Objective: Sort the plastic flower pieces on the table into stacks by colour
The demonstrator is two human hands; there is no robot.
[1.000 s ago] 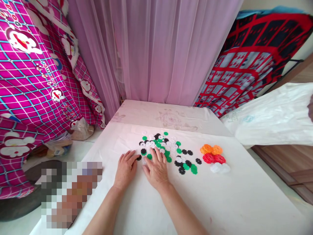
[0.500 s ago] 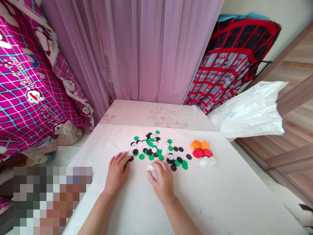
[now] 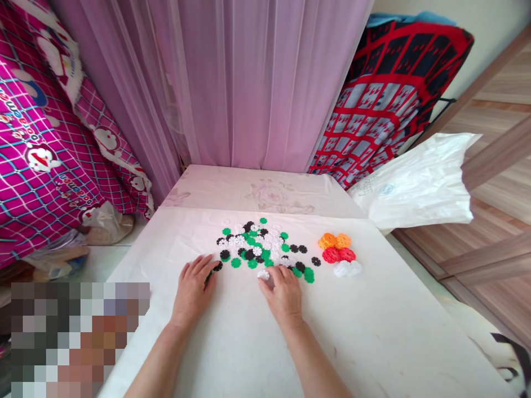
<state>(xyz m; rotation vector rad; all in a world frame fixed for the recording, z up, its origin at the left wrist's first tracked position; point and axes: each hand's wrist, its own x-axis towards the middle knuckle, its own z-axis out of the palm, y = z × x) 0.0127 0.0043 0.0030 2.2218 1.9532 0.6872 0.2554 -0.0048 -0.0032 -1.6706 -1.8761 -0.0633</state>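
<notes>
Small notched discs in green [image 3: 236, 262], black [image 3: 316, 261] and white [image 3: 257, 251] lie scattered over the middle of the white table. My left hand [image 3: 196, 287] rests at the left edge of this spread, fingers apart, its fingertips beside a black disc [image 3: 218, 266]; part of a green one shows under them. White discs [image 3: 263, 275] sit between the thumb and fingers of my right hand [image 3: 284, 293], which is closed on them at the near side of the spread.
Right of the spread are orange discs [image 3: 343, 241], red discs [image 3: 331, 255] and white discs [image 3: 348, 268] in separate groups. A white bag [image 3: 423, 185] stands at the table's right edge. A purple curtain [image 3: 249, 83] hangs behind.
My right hand has shifted slightly right and up with the white discs, nearer the scattered discs. My left hand keeps its place beside the black disc. The whole view has moved a little.
</notes>
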